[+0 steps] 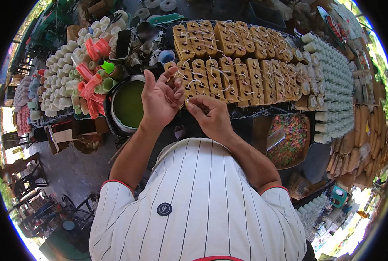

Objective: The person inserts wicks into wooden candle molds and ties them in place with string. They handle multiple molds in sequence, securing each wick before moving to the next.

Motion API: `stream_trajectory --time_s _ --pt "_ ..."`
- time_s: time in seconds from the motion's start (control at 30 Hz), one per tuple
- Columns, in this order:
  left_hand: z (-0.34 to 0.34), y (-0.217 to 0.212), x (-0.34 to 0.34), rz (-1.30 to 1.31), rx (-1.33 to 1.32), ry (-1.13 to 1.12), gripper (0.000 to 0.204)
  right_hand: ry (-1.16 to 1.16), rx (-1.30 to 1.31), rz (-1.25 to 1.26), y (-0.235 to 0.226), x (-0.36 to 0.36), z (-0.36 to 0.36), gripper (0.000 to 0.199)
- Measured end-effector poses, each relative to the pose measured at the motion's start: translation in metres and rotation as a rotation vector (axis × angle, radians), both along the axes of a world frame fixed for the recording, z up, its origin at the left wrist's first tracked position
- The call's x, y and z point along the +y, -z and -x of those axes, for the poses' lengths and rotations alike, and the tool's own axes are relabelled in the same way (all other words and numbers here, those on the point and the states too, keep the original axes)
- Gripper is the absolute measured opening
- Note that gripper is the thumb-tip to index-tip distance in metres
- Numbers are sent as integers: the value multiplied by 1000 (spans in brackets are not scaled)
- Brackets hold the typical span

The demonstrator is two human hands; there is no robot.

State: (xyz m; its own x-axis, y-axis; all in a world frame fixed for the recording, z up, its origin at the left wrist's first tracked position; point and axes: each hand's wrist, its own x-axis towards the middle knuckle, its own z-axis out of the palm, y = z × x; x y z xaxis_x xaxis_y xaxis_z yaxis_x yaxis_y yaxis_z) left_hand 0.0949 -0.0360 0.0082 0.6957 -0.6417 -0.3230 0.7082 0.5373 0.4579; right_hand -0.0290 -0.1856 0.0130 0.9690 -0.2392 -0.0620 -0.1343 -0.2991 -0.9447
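My left hand (pixel 162 98) is raised beside the pot, palm turned up, thumb apart and fingers loosely curled; nothing shows in it. To its right, my right hand (pixel 210 115) has thumb and forefinger pinched together close to the left fingers. What sits in that pinch is too small to make out. Just beyond both hands stand two rows of tan blocks (pixel 255 80) with round holes and white strings tied across their tops. At the left hand's wrist side is a round pot (pixel 111 114) holding dark green liquid (pixel 131 102).
White cylinders (pixel 61 78) pile up at left, with red-pink and green tubes (pixel 89 82) beside them. More white cylinders (pixel 335 82) line the right. A carton (pixel 305 152) holds multicoloured bits and a clear scoop (pixel 275 138). A blue cup (pixel 166 56) stands behind the pot.
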Motion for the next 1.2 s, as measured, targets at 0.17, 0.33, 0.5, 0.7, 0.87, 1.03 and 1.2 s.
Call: stream_trajectory --time_s 0.17,0.33,0.5,0.7,0.87,1.03,1.2 --pt "11 2 -9 78 -105 -80 87 -84 302 -299 -19 2 -11 24" --pt "12 1 -11 -94 -366 -143 62 -44 224 -359 2 2 -10 18" --pt "2 -35 24 -938 -1326 198 16 -6 -115 307 -11 -16 -2 12" --pt "24 -43 14 -954 -1372 190 12 114 -162 29 -12 -29 -5 11" --pt "37 -35 2 -907 -1071 173 11 172 -90 -817 6 -36 -4 13" --pt "43 -22 -3 -827 -838 185 8 151 -116 -989 19 -41 -7 13" --pt "48 -8 -8 -777 -767 161 8 131 -109 -1077 23 -47 -8 12"
